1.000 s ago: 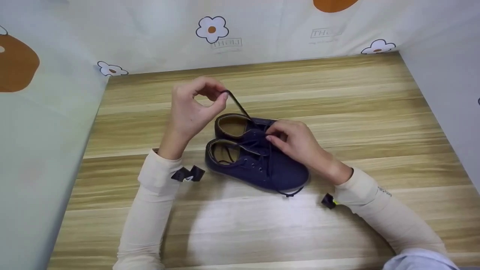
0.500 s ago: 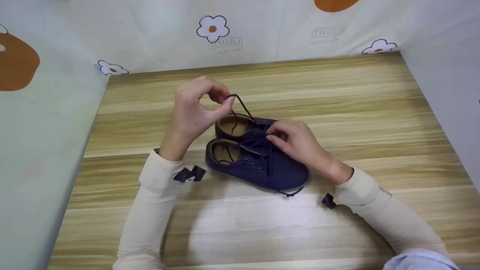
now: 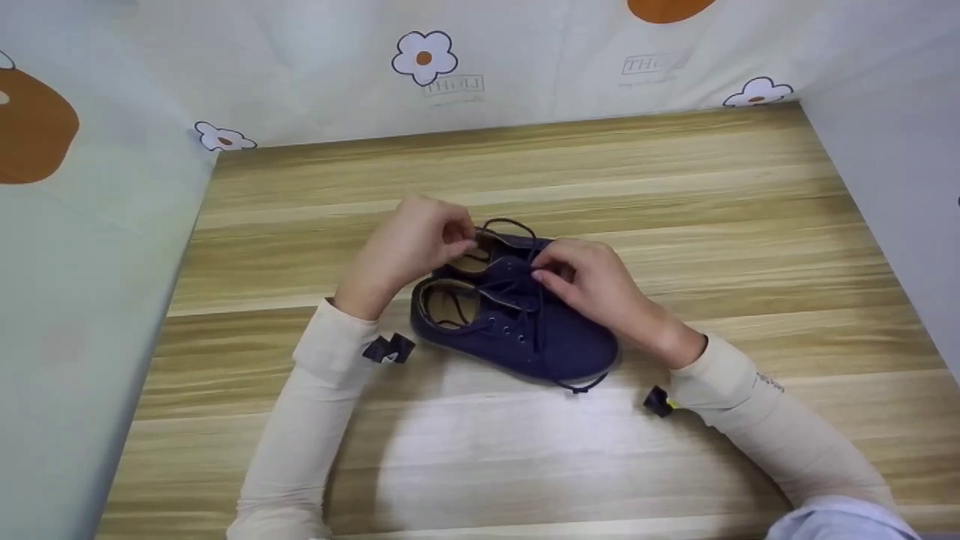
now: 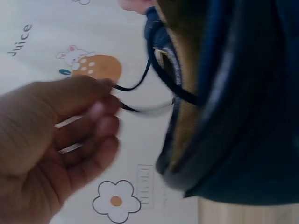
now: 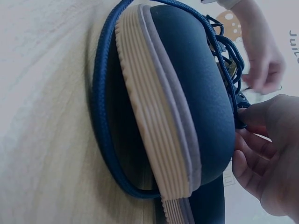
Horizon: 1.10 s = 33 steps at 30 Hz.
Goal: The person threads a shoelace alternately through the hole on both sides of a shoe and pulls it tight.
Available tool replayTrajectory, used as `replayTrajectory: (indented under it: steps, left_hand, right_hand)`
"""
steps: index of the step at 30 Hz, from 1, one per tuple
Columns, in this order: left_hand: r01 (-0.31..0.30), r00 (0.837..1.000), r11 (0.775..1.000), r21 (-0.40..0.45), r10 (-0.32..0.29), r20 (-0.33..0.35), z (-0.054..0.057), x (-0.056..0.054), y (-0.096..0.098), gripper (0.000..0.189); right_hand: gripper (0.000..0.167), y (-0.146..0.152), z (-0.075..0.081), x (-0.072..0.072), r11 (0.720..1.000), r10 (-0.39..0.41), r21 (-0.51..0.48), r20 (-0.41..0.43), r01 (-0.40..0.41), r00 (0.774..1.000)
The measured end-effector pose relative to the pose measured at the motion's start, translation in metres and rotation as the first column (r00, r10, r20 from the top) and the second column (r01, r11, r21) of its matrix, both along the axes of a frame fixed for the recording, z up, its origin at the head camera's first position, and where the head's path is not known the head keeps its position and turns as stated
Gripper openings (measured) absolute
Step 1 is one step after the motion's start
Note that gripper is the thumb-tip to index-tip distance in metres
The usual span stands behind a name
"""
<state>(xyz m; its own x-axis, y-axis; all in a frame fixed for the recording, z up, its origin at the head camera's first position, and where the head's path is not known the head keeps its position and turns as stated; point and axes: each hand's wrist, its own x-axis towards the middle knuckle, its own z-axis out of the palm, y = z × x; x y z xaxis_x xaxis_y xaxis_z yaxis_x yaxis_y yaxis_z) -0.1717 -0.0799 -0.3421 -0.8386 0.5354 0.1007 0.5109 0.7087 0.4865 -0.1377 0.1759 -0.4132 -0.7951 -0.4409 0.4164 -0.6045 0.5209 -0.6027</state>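
Two navy lace-up shoes stand side by side, toes to the right: a near shoe [image 3: 577,341] and a far shoe [image 3: 506,268], partly hidden behind it and the hands. Over the far shoe's opening, my left hand [image 3: 420,244] pinches a dark shoelace [image 4: 133,87] between thumb and forefinger. That lace curves in a slack loop back to the lace holes. At the far shoe's front, my right hand [image 3: 596,289] pinches lace between thumb and index finger; its fingertips [image 5: 250,116] touch it in the right wrist view.
A loose lace end [image 3: 581,388] hangs past the near shoe's toe onto the wood-grain tabletop [image 3: 480,465]. Another lace end [image 3: 457,309] lies inside the near shoe. A flower-printed white sheet [image 3: 525,67] walls the back and sides. Each wrist carries a small black camera mount [image 3: 388,349].
My left hand has come down and rightward from above the shoes to the far shoe's opening. The lace it pulled straight now bends in a loose loop. My right hand has stayed put.
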Motion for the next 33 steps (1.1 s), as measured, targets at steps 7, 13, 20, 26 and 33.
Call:
replayTrajectory:
  steps: [7, 13, 20, 26, 33]
  left_hand:
    - [0.006, 1.0, 0.952, -0.305, -0.015, -0.027, -0.015, 0.0, 0.009, 0.009]
    - [-0.098, 0.993, 0.943, -0.318, 0.072, -0.092, -0.015, 0.001, 0.013, 0.018]
    - [-0.107, 0.983, 0.952, -0.286, 0.058, -0.173, -0.005, 0.009, 0.015, 0.004]
    - [0.112, 0.974, 0.97, -0.215, -0.15, -0.17, -0.001, 0.028, 0.036, 0.009]
    - [0.481, 0.831, 0.808, -0.341, -0.543, -0.116, -0.021, 0.066, 0.077, 0.022]
  right_hand:
    - [0.006, -0.001, -0.001, 0.001, 1.0, -0.012, 0.001, 0.009, 0.012, 1.0]
    - [0.008, 0.0, 0.001, 0.002, 1.0, -0.017, 0.025, 0.018, 0.017, 1.0]
    - [0.013, 0.008, 0.011, 0.005, 0.996, -0.052, 0.074, 0.014, 0.051, 0.999]
    - [0.006, 0.014, 0.02, 0.007, 0.994, -0.063, 0.084, -0.032, 0.066, 0.997]
    - [0.008, 0.016, 0.022, 0.007, 0.991, -0.1, 0.083, -0.032, 0.102, 0.995]
